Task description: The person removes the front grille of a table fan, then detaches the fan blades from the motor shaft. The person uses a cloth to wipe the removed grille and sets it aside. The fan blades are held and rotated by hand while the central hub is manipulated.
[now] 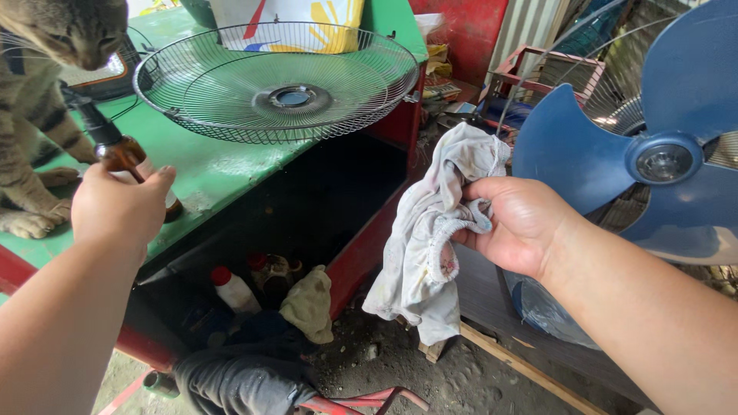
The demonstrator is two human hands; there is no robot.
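Our left hand (115,206) wraps its fingers around a brown glass bottle (127,157) near the green table's (223,165) front edge; our right hand (516,223) pinches a crumpled white rag (430,230). The tabby cat (38,92) alongside could jostle the bottle.

— What sort of place is this?

— A cluttered workshop corner in daylight. A green-topped surface (223,165) with red sides (361,246) fills the left, its paint worn and scuffed.

— And under it?

— A dark open hollow (307,207), in deep shadow, with a red-capped white bottle (234,290) and a crumpled greenish cloth (310,303) at its mouth.

— The floor?

— Bare grey dirt and grit (430,380), with a wooden board (530,369) lying at the right.

— Anything behind?

— A red panel (461,27), a corrugated metal wall (530,23) beside it, and a reddish metal frame (538,65) among loose odds and ends. The light is bright and even on the green top.
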